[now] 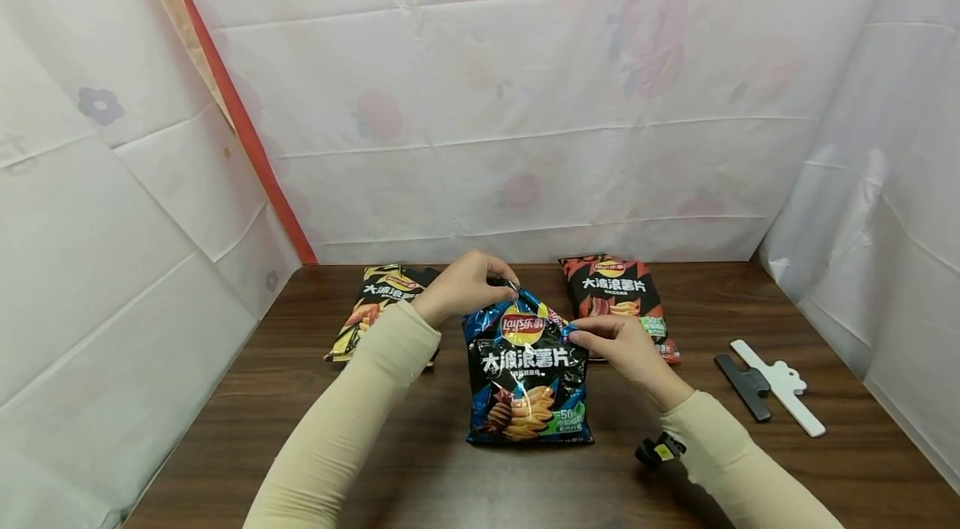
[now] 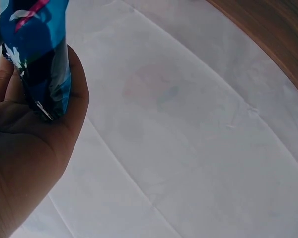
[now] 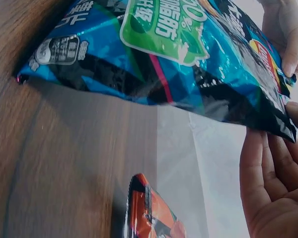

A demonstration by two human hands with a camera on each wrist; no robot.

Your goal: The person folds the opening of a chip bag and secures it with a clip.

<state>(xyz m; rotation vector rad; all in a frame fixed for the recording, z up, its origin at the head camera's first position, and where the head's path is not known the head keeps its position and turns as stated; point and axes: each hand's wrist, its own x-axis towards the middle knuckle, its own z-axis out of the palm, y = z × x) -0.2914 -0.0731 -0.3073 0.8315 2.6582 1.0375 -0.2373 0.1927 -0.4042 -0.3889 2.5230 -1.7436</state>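
Note:
A blue and black bag of potato chips (image 1: 525, 371) stands upright in the middle of the table, its printed front toward me. My left hand (image 1: 468, 286) pinches the bag's top edge at the left, while my right hand (image 1: 626, 346) pinches the top right corner between thumb and fingers. Between the two hands the top edge slants down to the right and looks folded over. In the right wrist view, the bag's side (image 3: 139, 74) stretches from the table up to both hands. The left wrist view shows the bag's blue corner (image 2: 39, 59) against the left palm.
Behind lie a yellow and black chip bag (image 1: 367, 308) at left and a red and black one (image 1: 615, 296) at right. A black clip (image 1: 742, 387) and a white clip (image 1: 780, 386) lie at the right. White cloth (image 1: 525, 96) surrounds the wooden table (image 1: 300, 396).

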